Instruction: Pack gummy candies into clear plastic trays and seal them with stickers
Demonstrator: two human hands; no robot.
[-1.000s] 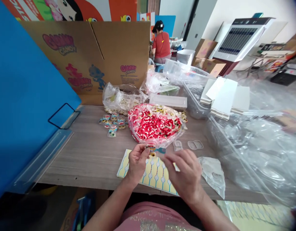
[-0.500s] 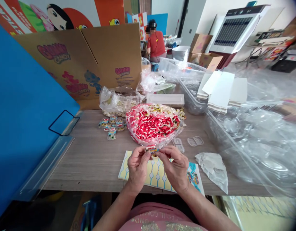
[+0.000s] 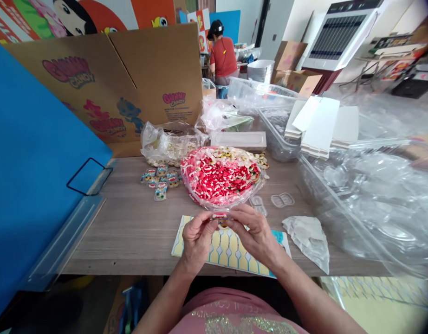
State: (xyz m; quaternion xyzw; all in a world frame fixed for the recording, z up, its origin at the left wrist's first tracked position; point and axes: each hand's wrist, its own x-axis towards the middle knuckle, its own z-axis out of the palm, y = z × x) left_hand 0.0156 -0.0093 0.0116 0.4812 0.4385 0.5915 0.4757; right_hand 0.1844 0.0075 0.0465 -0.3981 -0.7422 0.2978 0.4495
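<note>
Between the fingertips of my left hand [image 3: 197,235] and my right hand [image 3: 250,231] is a small clear candy pack [image 3: 221,220] with red and white pieces and an eyeball candy inside. Both hands pinch it from the sides, just in front of a plastic bag of red and white candies [image 3: 223,178]. Below my hands lies a yellow sticker sheet [image 3: 226,248] with blue-edged shapes, partly covered by them. Several filled candy packs [image 3: 160,178] sit to the left of the bag. Two empty clear blister shells [image 3: 282,200] rest to its right.
A bag of pale candies [image 3: 172,146] and a cardboard box [image 3: 158,74] stand behind. Large clear bins [image 3: 314,185] fill the right side, with white cards [image 3: 320,125] on top. Crumpled backing paper [image 3: 307,239] lies nearby. Another person [image 3: 224,55] sits farther back.
The printed label at the pack has turned or folded over, and the pack's face now shows more. My right hand has shifted slightly, its fingers laid along the pack's upper edge.
</note>
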